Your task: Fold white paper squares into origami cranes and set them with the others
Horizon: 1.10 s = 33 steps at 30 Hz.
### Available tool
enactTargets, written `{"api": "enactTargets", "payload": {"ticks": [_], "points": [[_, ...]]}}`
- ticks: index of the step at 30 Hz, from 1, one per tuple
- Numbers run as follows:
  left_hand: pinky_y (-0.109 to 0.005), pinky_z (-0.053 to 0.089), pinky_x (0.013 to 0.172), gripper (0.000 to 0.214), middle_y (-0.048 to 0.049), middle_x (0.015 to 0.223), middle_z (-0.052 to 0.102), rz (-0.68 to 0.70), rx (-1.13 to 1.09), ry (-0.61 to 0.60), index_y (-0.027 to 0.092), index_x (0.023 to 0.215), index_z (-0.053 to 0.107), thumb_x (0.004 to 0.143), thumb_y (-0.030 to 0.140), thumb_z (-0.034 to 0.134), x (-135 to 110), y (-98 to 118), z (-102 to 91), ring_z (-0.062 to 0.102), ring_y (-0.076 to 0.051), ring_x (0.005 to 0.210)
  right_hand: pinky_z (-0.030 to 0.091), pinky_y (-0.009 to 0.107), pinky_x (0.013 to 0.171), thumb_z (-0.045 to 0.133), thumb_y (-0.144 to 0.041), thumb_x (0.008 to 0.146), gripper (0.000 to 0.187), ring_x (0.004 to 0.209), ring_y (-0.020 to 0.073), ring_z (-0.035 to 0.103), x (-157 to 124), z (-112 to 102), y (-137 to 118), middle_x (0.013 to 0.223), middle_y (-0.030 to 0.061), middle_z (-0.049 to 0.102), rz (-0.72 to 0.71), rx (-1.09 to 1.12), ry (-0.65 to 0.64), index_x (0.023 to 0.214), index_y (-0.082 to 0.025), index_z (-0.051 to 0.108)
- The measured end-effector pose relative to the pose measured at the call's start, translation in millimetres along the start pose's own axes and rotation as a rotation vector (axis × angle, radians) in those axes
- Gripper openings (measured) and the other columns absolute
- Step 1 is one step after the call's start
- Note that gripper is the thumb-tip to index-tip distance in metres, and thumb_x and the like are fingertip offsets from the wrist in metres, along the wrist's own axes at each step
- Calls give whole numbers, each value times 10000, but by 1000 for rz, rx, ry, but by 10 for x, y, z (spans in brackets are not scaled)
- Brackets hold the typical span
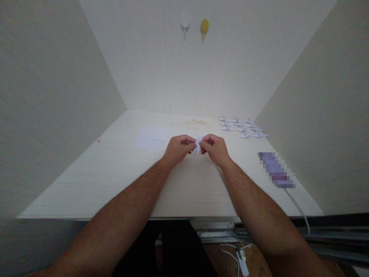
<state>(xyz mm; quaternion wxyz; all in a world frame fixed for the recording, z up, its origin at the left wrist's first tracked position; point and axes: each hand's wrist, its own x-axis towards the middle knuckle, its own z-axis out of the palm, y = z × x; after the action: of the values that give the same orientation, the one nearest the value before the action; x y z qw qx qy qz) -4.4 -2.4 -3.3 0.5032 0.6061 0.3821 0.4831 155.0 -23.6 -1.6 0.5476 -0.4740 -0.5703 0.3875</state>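
Note:
Between my two hands is a small piece of folded white paper point(198, 145), held above the middle of the white table point(190, 188). My left hand point(181, 147) pinches its left side between thumb and fingers. On the opposite side, my right hand point(212, 147) grips the paper the same way. Fingertips cover parts of the paper, so its exact folded shape is hard to make out. Left of my left hand lie flat sheets of white paper point(152, 136). Several folded white paper cranes point(243, 127) stand grouped at the table's back right.
A blurred-out phone point(275, 169) lies at the right with a white cable point(298, 207) running over the front edge. Walls enclose the table on three sides. A white hook point(185, 21) and a yellow hook point(204, 25) are on the back wall. A power strip point(242, 263) lies below.

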Motion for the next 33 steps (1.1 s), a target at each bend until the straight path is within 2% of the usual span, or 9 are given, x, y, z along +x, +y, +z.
{"api": "enactTargets", "payload": {"ticks": [5, 9, 17, 22, 25, 29, 33], "points": [[-225, 457, 476, 135, -1, 595, 648, -3, -15, 18, 140, 723, 685, 622, 218, 729, 2, -7, 19, 547, -97, 479, 462, 221, 453, 688, -296, 662, 169, 443, 105, 556, 0, 13, -18, 502, -28, 609, 29, 46, -29, 681, -186, 561], [-223, 457, 469, 130, 12, 590, 632, -16, -73, 36, 148, 704, 659, 609, 202, 729, 2, -20, 43, 541, -93, 480, 472, 221, 457, 691, -270, 640, 161, 454, 101, 559, 4, 29, 2, 514, -49, 595, -4, 77, -44, 703, -197, 562], [-230, 474, 504, 128, 18, 614, 618, 10, -200, 10, 156, 739, 653, 639, 196, 722, 8, -83, 54, 565, -96, 523, 467, 227, 466, 684, -262, 676, 120, 458, 98, 551, 7, 21, 39, 527, -58, 588, -86, 90, -48, 724, -205, 590], [-248, 500, 554, 104, -13, 635, 658, -21, -256, -31, 143, 724, 657, 639, 176, 707, -12, -29, 46, 609, -117, 563, 503, 256, 522, 670, -200, 672, 47, 515, 118, 600, 10, -30, 50, 592, -28, 640, -111, 107, -86, 711, -196, 644], [-266, 514, 562, 103, -30, 632, 666, -53, -279, -33, 130, 720, 652, 652, 192, 699, -24, 9, 48, 631, -139, 573, 523, 275, 572, 664, -179, 668, 41, 557, 129, 621, 6, -57, 46, 632, -13, 662, -116, 71, -87, 707, -192, 667], [-244, 507, 540, 189, -11, 644, 651, 0, -228, 12, 131, 747, 630, 622, 207, 750, -21, 12, 57, 607, -117, 564, 523, 277, 587, 664, -221, 702, 71, 583, 131, 624, -5, -62, 38, 661, 4, 673, -120, 16, -81, 753, -182, 695], [-238, 517, 578, 270, 1, 712, 646, 85, -171, 76, 143, 804, 623, 590, 194, 779, 5, -26, 50, 604, -104, 609, 498, 244, 554, 711, -280, 703, 100, 693, 138, 625, -13, -35, 24, 803, 40, 685, -272, -150, 23, 731, -187, 685]]}}
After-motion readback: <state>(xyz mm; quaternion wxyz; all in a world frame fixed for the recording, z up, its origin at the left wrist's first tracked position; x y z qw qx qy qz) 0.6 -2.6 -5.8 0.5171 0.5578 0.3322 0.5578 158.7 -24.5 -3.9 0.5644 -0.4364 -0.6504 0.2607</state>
